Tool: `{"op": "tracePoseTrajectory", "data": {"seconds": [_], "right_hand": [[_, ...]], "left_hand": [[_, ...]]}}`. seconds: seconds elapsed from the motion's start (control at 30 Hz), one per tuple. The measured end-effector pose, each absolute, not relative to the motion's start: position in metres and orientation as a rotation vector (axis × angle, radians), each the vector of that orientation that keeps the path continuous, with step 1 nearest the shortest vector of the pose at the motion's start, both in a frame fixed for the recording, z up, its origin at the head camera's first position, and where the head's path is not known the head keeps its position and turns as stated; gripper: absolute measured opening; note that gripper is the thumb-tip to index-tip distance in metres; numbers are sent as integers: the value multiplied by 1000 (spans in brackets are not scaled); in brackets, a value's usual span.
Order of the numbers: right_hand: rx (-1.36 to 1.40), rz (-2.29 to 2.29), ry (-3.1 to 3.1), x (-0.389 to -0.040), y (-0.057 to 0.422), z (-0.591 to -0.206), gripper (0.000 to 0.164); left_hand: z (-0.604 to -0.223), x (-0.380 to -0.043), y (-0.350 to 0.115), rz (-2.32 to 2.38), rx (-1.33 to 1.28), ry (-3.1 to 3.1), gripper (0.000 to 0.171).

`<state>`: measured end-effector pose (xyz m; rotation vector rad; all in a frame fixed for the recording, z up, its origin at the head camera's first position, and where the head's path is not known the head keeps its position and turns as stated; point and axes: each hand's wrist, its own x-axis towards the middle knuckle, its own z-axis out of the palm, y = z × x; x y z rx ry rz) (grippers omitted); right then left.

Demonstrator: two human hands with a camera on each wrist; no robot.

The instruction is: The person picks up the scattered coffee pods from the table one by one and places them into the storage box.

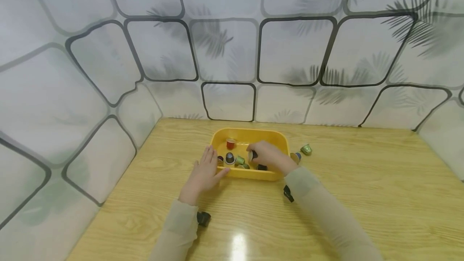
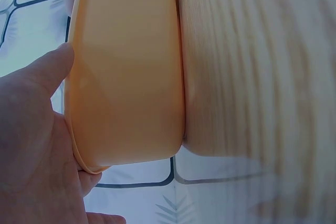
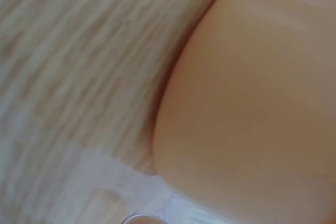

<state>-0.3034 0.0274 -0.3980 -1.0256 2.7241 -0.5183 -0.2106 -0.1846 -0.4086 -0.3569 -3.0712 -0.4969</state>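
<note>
A yellow plastic tray (image 1: 250, 173) stands on the wooden table with several coffee capsules in it. My left hand (image 1: 204, 173) rests over its front left corner, fingers straight and thumb on the front rim; the left wrist view shows the thumb touching the tray's rim (image 2: 69, 90). Inside the tray, my right hand (image 1: 270, 155) pinches a dark coffee capsule (image 1: 255, 154), its pale lid facing left. Near the hands lie a red capsule (image 1: 230, 143), a dark grey capsule (image 1: 230, 158), a green capsule (image 1: 239, 160) and a black capsule (image 1: 262, 167). The right wrist view shows the tray wall (image 3: 252, 108), not the fingers.
Right of the tray, a green capsule (image 1: 306, 149) lies on the table (image 1: 362, 180). Between it and the tray sit a gold capsule (image 1: 295, 157) and a blue one, partly hidden. A patterned white backdrop (image 1: 228, 102) rises behind the table and on the left.
</note>
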Motion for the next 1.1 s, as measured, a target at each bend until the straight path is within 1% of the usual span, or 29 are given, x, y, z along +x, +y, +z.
{"op": "tracePoseTrajectory", "data": {"seconds": [0.2,0.37,0.47,0.53,0.57,0.67,0.77,0.8,1.1], "right_hand": [[-1021,-474,2713,-300,26,-400,35],[-1072,-448,2723,-300,25,-403,30],[-1104,-460,2716,-303,25,-406,29],[-1113,-468,2709,-305,26,-408,29],[-1153,-480,2709,-312,28,-417,29],[-1152,-471,2712,-314,28,-419,30],[-1138,-477,2715,-313,27,-419,31],[-1095,-463,2716,-306,25,-411,31],[-1102,-377,2756,-301,24,-406,31]], "left_hand": [[-409,-211,-184,-486,-357,-3070,76],[-409,-211,-183,-483,-353,-3078,77],[-409,-211,-183,-482,-352,-3082,77],[-409,-211,-183,-483,-352,-3080,77],[-409,-211,-183,-483,-352,-3080,77],[-408,-211,-184,-490,-354,-3076,77],[-407,-211,-184,-490,-357,-3076,77],[-407,-210,-184,-490,-360,-3073,76],[-408,-210,-184,-489,-355,-3074,76]]}}
